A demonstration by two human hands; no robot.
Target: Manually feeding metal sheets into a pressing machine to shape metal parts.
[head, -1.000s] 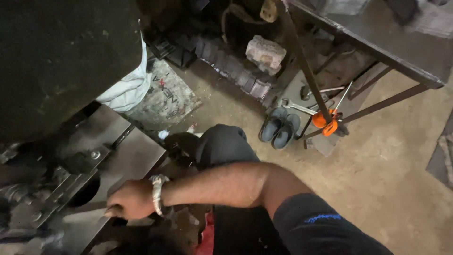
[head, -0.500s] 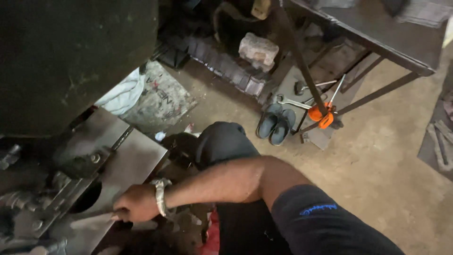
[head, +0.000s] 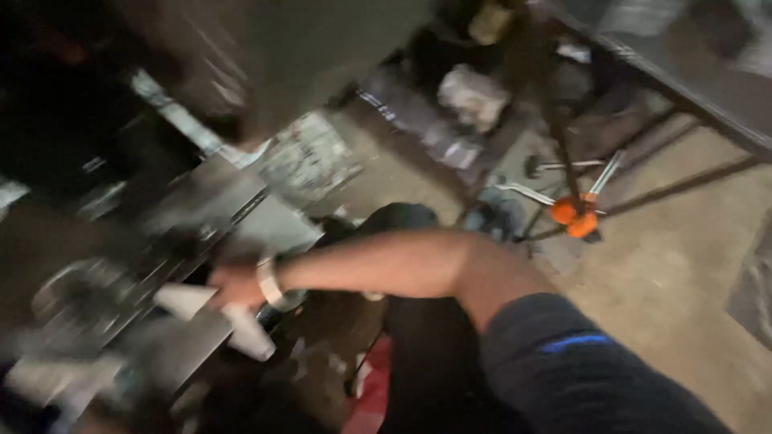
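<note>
Grip first: right hand [head: 233,283] closes around a pale, flat, tapered metal piece [head: 215,315], fingers wrapped near its middle; motion blur hides the fingertips, but the fist reads as clenched on it. Left hand is not in the frame. Silver wristband [head: 268,280] sits on the right wrist, arm reaching in from 4 o'clock toward 9 o'clock across the view.

Pale piece lies at about 8 o'clock in the frame, over the edge of a grey steel machine bed [head: 241,210]. Long axis runs roughly from 10 o'clock to 4 o'clock; one end points up-left toward the blurred machine parts, the other down-right off the bed edge. Mid-length hold probably keeps it balanced and level over the bed; a judgement only, blur is heavy.

Elsewhere: dark trouser knee [head: 402,221] at centre, dusty concrete floor [head: 667,265] at 3 o'clock, dark metal table frame [head: 708,88] at 1 o'clock, orange-handled tool [head: 575,217] leaning at its leg, crumpled printed paper sheet [head: 310,157] at 11 o'clock.
</note>
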